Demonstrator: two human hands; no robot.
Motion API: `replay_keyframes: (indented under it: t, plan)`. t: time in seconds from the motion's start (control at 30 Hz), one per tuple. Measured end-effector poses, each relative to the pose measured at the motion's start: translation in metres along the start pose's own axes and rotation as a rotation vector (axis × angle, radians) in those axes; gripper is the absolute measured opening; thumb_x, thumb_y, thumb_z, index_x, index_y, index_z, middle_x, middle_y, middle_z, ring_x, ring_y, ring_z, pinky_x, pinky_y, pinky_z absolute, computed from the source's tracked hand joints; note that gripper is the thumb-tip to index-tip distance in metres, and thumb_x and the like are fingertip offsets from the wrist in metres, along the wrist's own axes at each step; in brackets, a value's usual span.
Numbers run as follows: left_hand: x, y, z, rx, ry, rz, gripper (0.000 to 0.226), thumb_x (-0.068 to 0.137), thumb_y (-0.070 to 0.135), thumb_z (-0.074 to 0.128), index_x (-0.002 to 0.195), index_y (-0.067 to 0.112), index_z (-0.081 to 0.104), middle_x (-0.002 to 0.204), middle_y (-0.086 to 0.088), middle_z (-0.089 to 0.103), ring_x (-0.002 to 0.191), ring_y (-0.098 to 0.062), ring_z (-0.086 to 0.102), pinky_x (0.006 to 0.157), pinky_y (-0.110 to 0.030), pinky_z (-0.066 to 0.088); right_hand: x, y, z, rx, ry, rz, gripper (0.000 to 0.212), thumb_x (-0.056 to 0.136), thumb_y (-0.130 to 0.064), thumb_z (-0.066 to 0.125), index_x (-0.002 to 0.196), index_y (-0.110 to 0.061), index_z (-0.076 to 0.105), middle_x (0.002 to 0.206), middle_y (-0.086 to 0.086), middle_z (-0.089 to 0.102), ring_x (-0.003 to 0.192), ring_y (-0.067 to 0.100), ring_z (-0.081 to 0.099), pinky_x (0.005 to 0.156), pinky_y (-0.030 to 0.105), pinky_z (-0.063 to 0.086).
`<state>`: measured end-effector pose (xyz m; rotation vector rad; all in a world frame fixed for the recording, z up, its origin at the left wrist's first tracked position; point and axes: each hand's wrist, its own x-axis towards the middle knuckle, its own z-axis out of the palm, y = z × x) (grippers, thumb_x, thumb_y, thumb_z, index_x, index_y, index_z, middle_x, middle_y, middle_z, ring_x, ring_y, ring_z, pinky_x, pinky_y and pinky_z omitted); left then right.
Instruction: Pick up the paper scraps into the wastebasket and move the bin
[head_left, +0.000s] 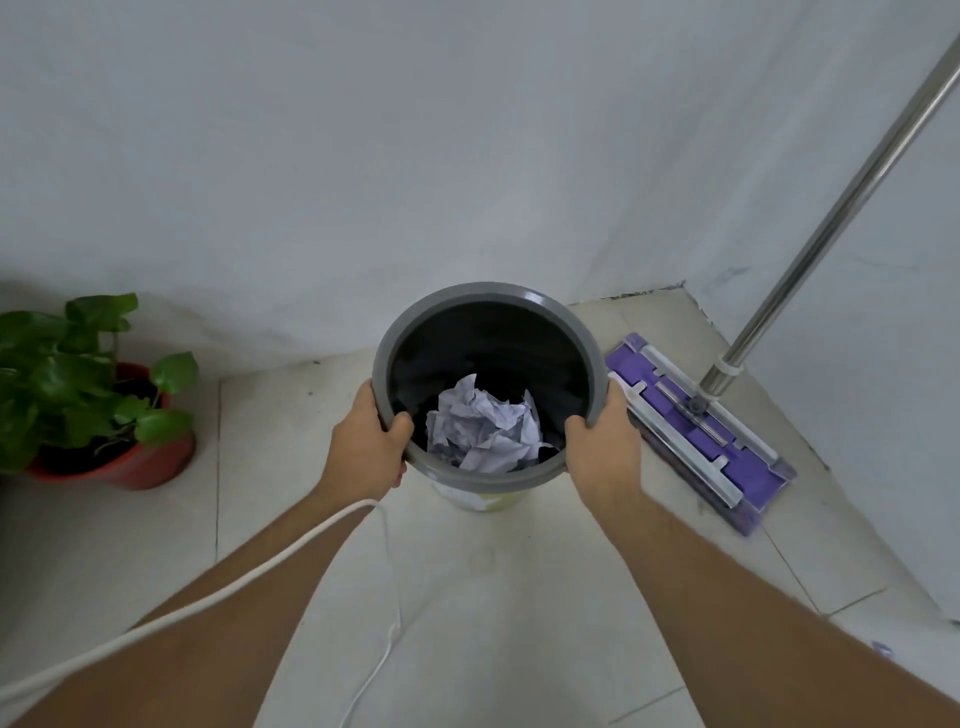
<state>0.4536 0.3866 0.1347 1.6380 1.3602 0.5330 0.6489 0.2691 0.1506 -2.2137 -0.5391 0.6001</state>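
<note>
Head view: left hand (366, 441) and right hand (605, 449) clamp opposite sides of the grey wastebasket (491, 296), crumpled paper scraps (483, 428) inside, apparently to move it between potted plant (93, 389) and mop (696, 421).

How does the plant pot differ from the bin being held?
The bin is grey with a dark inside; the pot is red-brown. The bin holds crumpled paper; the pot holds a leafy plant. Both hands, left and right, grip the bin's rim; nothing touches the pot. Both are round and open-topped.
</note>
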Motion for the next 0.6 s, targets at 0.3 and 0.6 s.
replay_keyframes:
  t: [0.3,0.6]
  plan:
    - [0.0,0.005,0.013,-0.025,0.001,0.011,0.019,0.093,0.02,0.05,0.111,0.023,0.048,0.077,-0.01,0.064,0.047,-0.019,0.054,0.035,-0.016,0.042,0.007,0.006,-0.004,0.024,-0.039,0.068,0.057,0.089,-0.011,0.048,0.139,-0.031,0.03,0.1,0.01,0.062,0.086,0.032,0.065,0.078,0.054,0.059]
    - [-0.003,0.013,0.009,-0.041,-0.071,-0.026,0.037,0.094,0.038,0.055,0.124,0.02,0.042,0.087,-0.01,0.065,0.053,-0.018,0.058,0.041,-0.018,0.047,0.008,0.005,-0.005,0.033,-0.031,0.074,0.054,0.094,-0.02,0.048,0.142,-0.031,0.028,0.097,0.009,0.062,0.081,0.031,0.067,0.076,0.052,0.06]
